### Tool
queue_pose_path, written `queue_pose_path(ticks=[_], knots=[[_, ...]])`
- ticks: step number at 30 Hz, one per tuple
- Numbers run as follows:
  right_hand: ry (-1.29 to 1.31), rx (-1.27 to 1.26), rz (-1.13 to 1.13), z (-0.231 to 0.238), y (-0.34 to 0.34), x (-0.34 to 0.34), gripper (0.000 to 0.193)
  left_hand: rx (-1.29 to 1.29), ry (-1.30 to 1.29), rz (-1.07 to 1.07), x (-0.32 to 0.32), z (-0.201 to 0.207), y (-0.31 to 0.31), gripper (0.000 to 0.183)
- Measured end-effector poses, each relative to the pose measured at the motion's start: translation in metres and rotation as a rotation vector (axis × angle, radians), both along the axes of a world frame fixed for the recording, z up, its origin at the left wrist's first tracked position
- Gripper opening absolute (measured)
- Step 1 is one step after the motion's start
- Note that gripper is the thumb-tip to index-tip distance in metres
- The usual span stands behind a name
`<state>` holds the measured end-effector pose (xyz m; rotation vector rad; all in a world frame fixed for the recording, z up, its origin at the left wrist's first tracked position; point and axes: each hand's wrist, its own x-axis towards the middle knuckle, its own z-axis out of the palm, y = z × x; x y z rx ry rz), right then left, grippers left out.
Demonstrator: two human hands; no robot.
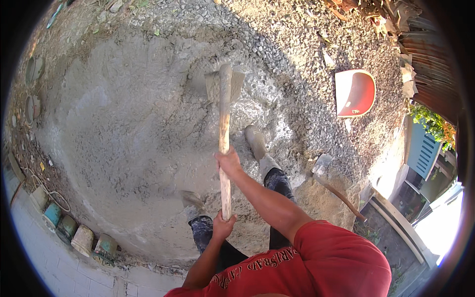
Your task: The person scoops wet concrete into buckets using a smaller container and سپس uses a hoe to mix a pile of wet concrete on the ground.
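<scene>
Both my hands grip the pale wooden handle of a hoe (pixel 224 133). My left hand (pixel 223 225) is closed round its near end, and my right hand (pixel 228 162) wraps it farther up. At the far end, the broad hoe blade (pixel 212 87) is smeared with grey and rests in wet concrete mix (pixel 133 128); its lower edge is hard to make out. My boots, one of them the right boot (pixel 255 142), stand in the mix on either side of the handle.
Gravel (pixel 302 64) spreads at the far right, with a red scoop-shaped container (pixel 363 94) on it. A long-handled shovel (pixel 341 196) lies at the right by some sand. Several buckets (pixel 83 239) line the block wall (pixel 64 270) at lower left. Rusty corrugated sheets (pixel 430 69) stand at far right.
</scene>
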<state>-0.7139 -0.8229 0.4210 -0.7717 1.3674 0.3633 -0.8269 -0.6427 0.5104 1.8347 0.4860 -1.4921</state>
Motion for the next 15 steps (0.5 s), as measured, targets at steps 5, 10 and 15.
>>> queue_pose_path(ticks=[5,10,15], knots=[[0.079,-0.747,0.39,-0.099,-0.284,0.096,0.045,-0.49,0.201,0.265,0.056,-0.178,-0.267,0.023],[0.343,-0.921,0.676,-0.202,-0.408,0.122,0.058,-0.687,0.275,0.356,0.097,-0.247,-0.367,0.018],[0.514,-0.885,0.767,-0.289,-0.302,0.078,0.06,-0.523,0.486,0.47,0.041,-0.287,-0.255,0.018]])
